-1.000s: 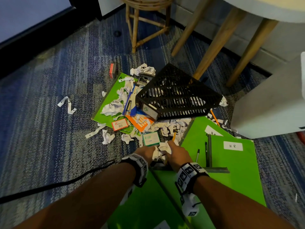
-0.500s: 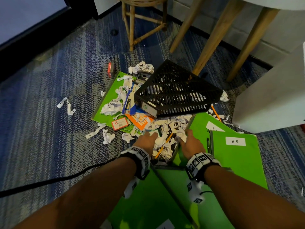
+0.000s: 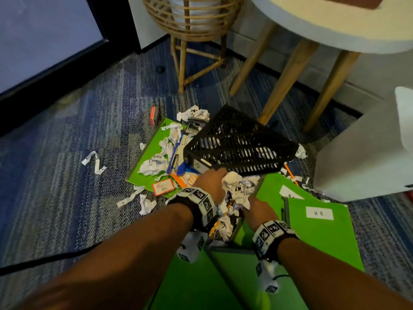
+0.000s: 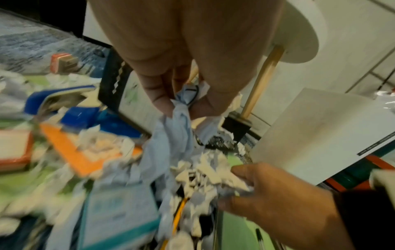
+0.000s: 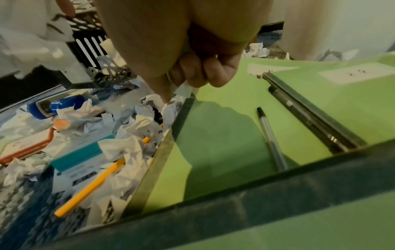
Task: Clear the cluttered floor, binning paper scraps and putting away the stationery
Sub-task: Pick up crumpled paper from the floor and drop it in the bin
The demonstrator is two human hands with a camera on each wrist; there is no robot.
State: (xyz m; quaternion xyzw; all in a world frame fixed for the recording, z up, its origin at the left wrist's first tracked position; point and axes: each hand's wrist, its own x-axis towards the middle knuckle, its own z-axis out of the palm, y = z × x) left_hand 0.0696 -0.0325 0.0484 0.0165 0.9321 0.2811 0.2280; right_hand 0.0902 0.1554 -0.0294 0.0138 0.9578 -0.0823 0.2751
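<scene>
Crumpled white paper scraps (image 3: 237,189) are bunched between my two hands, just in front of an overturned black mesh basket (image 3: 239,142). My left hand (image 3: 212,182) grips the top of the bunch; in the left wrist view its fingers (image 4: 164,96) curl round crumpled paper (image 4: 177,121). My right hand (image 3: 257,209) holds the lower side, and its curled fingers (image 5: 196,76) pinch a scrap (image 5: 183,90). More scraps, a yellow pencil (image 5: 91,187), a teal-edged box (image 5: 79,155) and a blue stapler (image 5: 57,104) lie below. A clear pen (image 5: 271,138) and a black marker (image 5: 310,118) rest on a green folder (image 3: 319,238).
Another green folder (image 3: 152,153) under the litter holds a red-and-white box (image 3: 163,186). A red eraser (image 3: 154,113) and a paper strip (image 3: 93,162) lie on the blue carpet. A white box (image 3: 368,157) stands right, with wooden legs (image 3: 288,77) and a rattan stand (image 3: 196,52) behind. A black cable (image 3: 44,262) runs left.
Both hands have moved forward from the folder's edge toward the basket, gathering scraps and lifting a bigger bunch between them. The head view has tilted up.
</scene>
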